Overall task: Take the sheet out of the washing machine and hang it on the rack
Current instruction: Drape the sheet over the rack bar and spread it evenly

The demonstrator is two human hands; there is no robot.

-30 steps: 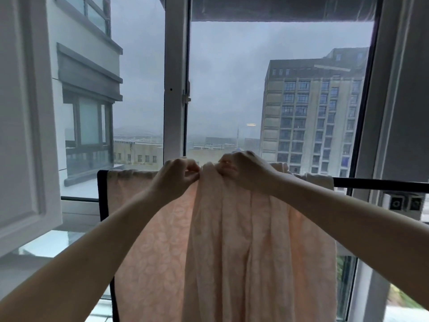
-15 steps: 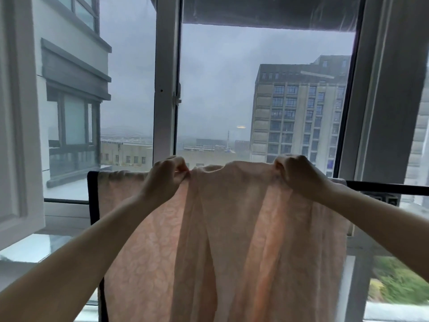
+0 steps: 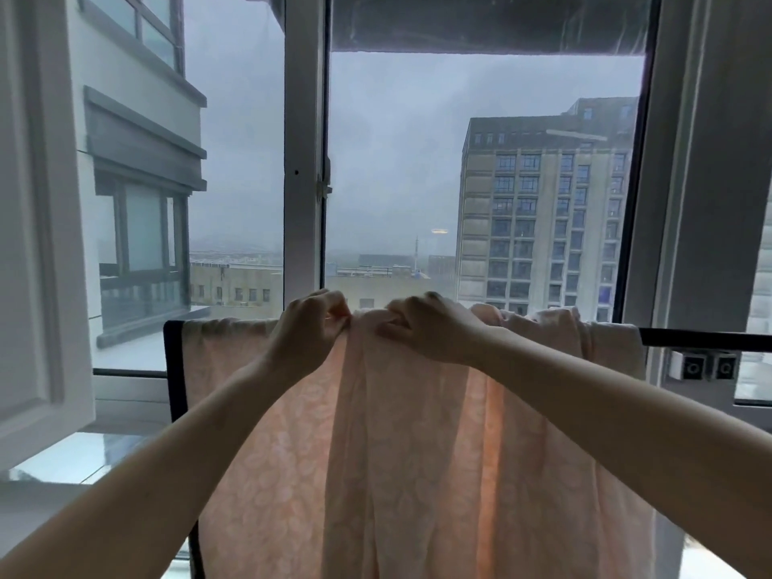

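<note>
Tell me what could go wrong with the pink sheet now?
The sheet is bunched where the left hand and right hand pinch it, so those folds may dry slowly. Much cloth hangs on this side of the rack bar, so it might slide off if released.

One rack (image 3: pixel 706 340), a black rail with a black post at its left end; one sheet (image 3: pixel 417 474), peach, draped over the rack; two hands at the rack's top rail, the left hand (image 3: pixel 309 328) and the right hand (image 3: pixel 430 328), side by side, each with fingers curled into the sheet; two square black fittings (image 3: pixel 692 367) side by side just under the rack's right end; one white window post (image 3: pixel 303 160) rising behind the rack; one tall tower block (image 3: pixel 543 223) far behind the rack
</note>
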